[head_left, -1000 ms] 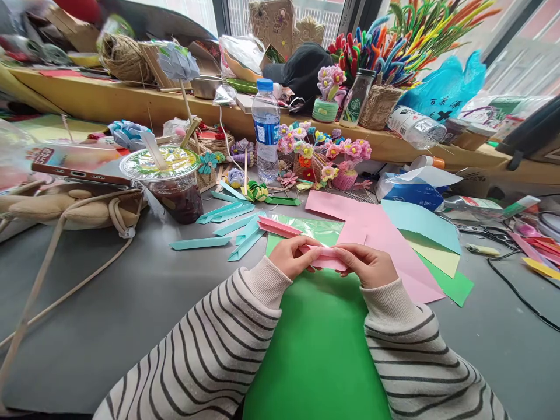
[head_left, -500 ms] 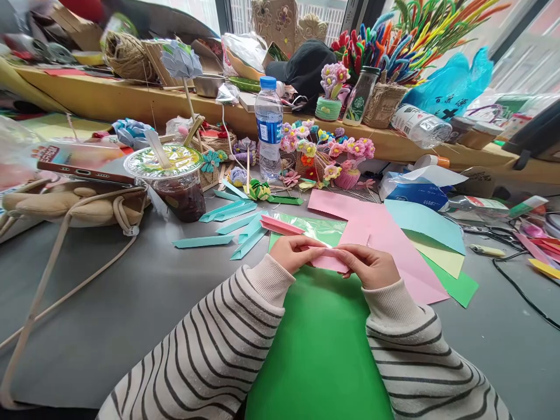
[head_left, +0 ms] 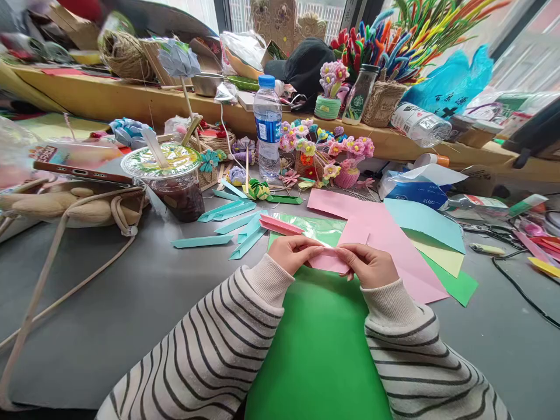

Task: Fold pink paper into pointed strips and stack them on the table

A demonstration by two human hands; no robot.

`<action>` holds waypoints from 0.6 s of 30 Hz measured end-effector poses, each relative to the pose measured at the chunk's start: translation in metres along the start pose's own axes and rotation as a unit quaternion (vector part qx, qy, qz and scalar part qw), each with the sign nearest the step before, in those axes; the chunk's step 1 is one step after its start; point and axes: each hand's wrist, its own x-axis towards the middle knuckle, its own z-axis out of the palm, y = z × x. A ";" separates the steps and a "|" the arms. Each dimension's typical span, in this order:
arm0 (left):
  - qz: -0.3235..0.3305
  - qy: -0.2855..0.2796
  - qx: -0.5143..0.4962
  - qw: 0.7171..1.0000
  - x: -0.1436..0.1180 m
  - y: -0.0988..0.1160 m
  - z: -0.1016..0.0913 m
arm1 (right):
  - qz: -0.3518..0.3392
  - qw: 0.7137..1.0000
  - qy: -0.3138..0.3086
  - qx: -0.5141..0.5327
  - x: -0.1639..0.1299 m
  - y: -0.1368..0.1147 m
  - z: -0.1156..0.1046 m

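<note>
Between my two hands is a small folded piece of pink paper [head_left: 329, 263], held above the green sheet [head_left: 324, 350]. My left hand [head_left: 291, 254] pinches its left end, thumb along the top edge. At the other end my right hand [head_left: 371, 263] pinches it in the same way, with some fingers hidden behind the paper. Just beyond my left hand lies a folded pink strip [head_left: 280, 224], beside several folded light-blue strips [head_left: 249, 236]. A large pink sheet [head_left: 394, 256] lies beyond my right hand.
A drink cup with a straw [head_left: 177, 189] and a phone [head_left: 83, 166] on a tan bag [head_left: 65, 204] stand at left. A water bottle [head_left: 268, 131] and handmade flowers [head_left: 328, 149] are behind. At right lie light-blue paper [head_left: 431, 224], scissors [head_left: 494, 233] and a black cable [head_left: 520, 297].
The pink paper's lower flap tilts slightly more toward me, and my fingers have shifted a little along its edge. Otherwise things stay as they were.
</note>
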 end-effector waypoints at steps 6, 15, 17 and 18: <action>0.019 -0.021 0.048 0.998 0.000 -0.001 0.000 | -0.053 0.997 -0.010 -0.051 -0.001 0.002 0.001; 0.082 -0.007 0.108 0.991 -0.001 -0.003 0.000 | -0.044 0.996 -0.030 -0.067 -0.002 -0.001 0.002; 0.084 -0.001 0.135 0.987 -0.002 0.000 -0.001 | -0.041 0.996 -0.025 -0.079 -0.002 -0.001 0.002; 0.084 0.001 0.149 0.985 -0.002 0.001 -0.001 | -0.041 0.995 -0.023 -0.083 -0.003 -0.001 0.002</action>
